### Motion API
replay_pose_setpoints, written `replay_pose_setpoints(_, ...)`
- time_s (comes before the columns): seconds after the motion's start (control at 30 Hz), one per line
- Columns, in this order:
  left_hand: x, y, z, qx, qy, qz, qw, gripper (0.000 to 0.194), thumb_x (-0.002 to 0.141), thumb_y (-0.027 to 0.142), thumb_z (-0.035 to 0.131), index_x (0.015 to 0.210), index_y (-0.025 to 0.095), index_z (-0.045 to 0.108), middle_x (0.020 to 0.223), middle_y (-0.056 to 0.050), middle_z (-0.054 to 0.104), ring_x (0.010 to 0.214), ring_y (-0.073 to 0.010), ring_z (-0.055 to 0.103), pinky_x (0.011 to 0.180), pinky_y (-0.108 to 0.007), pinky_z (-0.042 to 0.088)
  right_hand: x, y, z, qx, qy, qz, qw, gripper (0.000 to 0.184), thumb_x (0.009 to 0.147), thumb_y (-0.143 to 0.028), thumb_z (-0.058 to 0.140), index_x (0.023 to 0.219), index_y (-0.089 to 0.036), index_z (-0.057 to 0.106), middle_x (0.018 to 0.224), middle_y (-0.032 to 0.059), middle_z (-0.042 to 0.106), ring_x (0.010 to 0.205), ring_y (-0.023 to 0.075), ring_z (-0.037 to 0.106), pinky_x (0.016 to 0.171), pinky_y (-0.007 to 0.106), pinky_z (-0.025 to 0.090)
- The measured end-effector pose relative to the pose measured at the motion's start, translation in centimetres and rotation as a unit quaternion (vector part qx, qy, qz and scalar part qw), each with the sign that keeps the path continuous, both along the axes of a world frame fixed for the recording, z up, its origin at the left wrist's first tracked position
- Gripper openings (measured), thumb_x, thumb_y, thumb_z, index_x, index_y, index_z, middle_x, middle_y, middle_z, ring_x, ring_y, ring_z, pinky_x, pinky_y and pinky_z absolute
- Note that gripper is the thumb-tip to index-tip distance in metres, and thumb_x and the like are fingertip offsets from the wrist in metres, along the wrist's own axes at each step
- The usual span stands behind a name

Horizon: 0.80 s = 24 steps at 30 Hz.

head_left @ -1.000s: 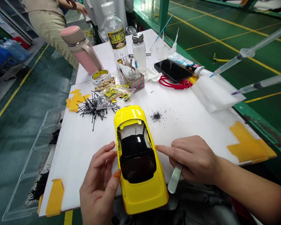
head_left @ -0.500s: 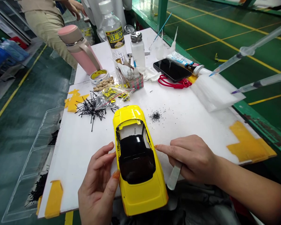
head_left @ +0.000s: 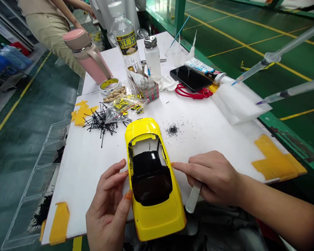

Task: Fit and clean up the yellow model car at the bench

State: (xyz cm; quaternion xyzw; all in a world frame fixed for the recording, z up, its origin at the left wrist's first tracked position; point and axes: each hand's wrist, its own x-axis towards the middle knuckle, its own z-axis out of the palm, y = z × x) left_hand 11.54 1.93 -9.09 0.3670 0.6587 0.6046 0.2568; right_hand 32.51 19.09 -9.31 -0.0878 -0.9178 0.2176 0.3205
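A yellow model car body (head_left: pixel 159 221) with a black roof (head_left: pixel 146 164) lies tilted slightly at the table's front, its front window opening bare. My left hand (head_left: pixel 108 205) is curved along its left side, the thumb and fingertips against the edge; it grips the body there. On the other side, my right hand (head_left: pixel 214 177) points its index finger at the car's right edge, the tip touching or nearly so. The curled fingers of that hand hold a flat grey tool with a rounded end (head_left: pixel 193 199); its other end is hidden in the palm.
Beyond the car lie tiny black bits (head_left: pixel 172 130), a pile of black sticks (head_left: pixel 101 120) and a bag of yellow parts (head_left: pixel 127 104). A pink flask (head_left: pixel 90 59), a bottle (head_left: pixel 127 42), a phone (head_left: pixel 190 78) and syringes (head_left: pixel 290 91) stand or lie farther back.
The whole view has shifted slightly. Both hands and the car body keep the same placement relative to each other. A person's arm at the back has moved.
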Motion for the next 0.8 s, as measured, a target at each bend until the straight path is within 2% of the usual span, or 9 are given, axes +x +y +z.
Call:
replay_pose_setpoints(0.13, 0.0, 0.0, 0.0, 0.006, 0.003, -0.009, 1.000, 0.026, 0.092, 0.018, 0.067, 0.118, 0.023, 0.067, 0.148, -0.011, 0.050, 0.132, -0.0286, 0.057, 0.103, -0.029, 0.055, -0.1, 0.0, -0.1, -0.006, -0.001, 0.002, 1.000, 0.040, 0.083, -0.002, 0.046, 0.118, -0.012, 0.060, 0.068, -0.0022, 0.053, 0.055, 0.0126, 0.044, 0.053, 0.029, 0.029)
replay_pose_setpoints(0.3, -0.1, 0.0, 0.0, 0.004, 0.010, -0.007, 1.000, 0.025, 0.092, 0.019, 0.068, 0.117, 0.022, 0.067, 0.148, -0.011, 0.050, 0.134, -0.0286, 0.055, 0.107, -0.031, 0.053, -0.1, 0.0, 0.2, 0.012, -0.036, -0.001, 0.999, 0.027, 0.082, -0.004, 0.045, 0.098, -0.014, 0.066, 0.065, -0.0012, 0.049, 0.055, 0.0147, 0.041, 0.053, 0.032, 0.026)
replay_pose_setpoints(0.43, -0.1, -0.1, 0.0, 0.001, 0.008, -0.006, 1.000, 0.025, 0.092, 0.019, 0.068, 0.117, 0.023, 0.066, 0.149, -0.011, 0.050, 0.133, -0.0289, 0.056, 0.106, -0.031, 0.054, -0.1, 0.1, 0.5, 0.008, -0.010, -0.010, 1.000, 0.026, 0.084, -0.004, 0.047, 0.100, -0.012, 0.066, 0.065, -0.0013, 0.052, 0.054, 0.0133, 0.044, 0.051, 0.031, 0.029)
replay_pose_setpoints(0.53, 0.0, -0.1, -0.1, -0.003, 0.005, -0.003, 1.000, 0.025, 0.092, 0.020, 0.068, 0.116, 0.023, 0.067, 0.149, -0.010, 0.050, 0.132, -0.0280, 0.057, 0.106, -0.031, 0.054, -0.1, 0.1, 0.9, -0.033, 0.009, -0.022, 0.999, 0.031, 0.087, -0.001, 0.048, 0.112, -0.011, 0.064, 0.069, -0.0018, 0.058, 0.058, 0.0111, 0.052, 0.055, 0.026, 0.037)
replay_pose_setpoints(0.6, 0.1, 0.0, -0.1, -0.005, 0.002, -0.001, 1.000, 0.025, 0.092, 0.021, 0.069, 0.116, 0.024, 0.067, 0.149, -0.010, 0.050, 0.132, -0.0275, 0.057, 0.107, -0.031, 0.053, -0.1, 0.2, 1.2, -0.074, 0.021, -0.059, 0.995, 0.028, 0.092, -0.004, 0.052, 0.115, -0.013, 0.064, 0.072, -0.0021, 0.060, 0.059, 0.0095, 0.053, 0.058, 0.023, 0.040)
replay_pose_setpoints(0.7, 0.0, 0.2, -0.1, -0.002, -0.001, 0.011, 1.000, 0.024, 0.091, 0.023, 0.070, 0.115, 0.025, 0.068, 0.148, -0.009, 0.052, 0.133, -0.0266, 0.056, 0.108, -0.031, 0.052, 0.0, 0.4, 1.9, -0.125, 0.035, -0.115, 0.985, 0.017, 0.097, -0.012, 0.056, 0.112, -0.016, 0.065, 0.075, -0.0020, 0.059, 0.060, 0.0088, 0.053, 0.059, 0.021, 0.042)
replay_pose_setpoints(0.8, -0.5, 0.2, 0.0, 0.003, -0.003, 0.013, 1.000, 0.022, 0.089, 0.026, 0.072, 0.111, 0.024, 0.071, 0.144, -0.010, 0.056, 0.133, -0.0275, 0.057, 0.106, -0.032, 0.053, 0.1, 0.5, 2.4, -0.157, 0.049, -0.115, 0.980, 0.014, 0.101, -0.014, 0.051, 0.108, -0.020, 0.063, 0.084, -0.0007, 0.064, 0.071, 0.0096, 0.061, 0.065, 0.020, 0.046)
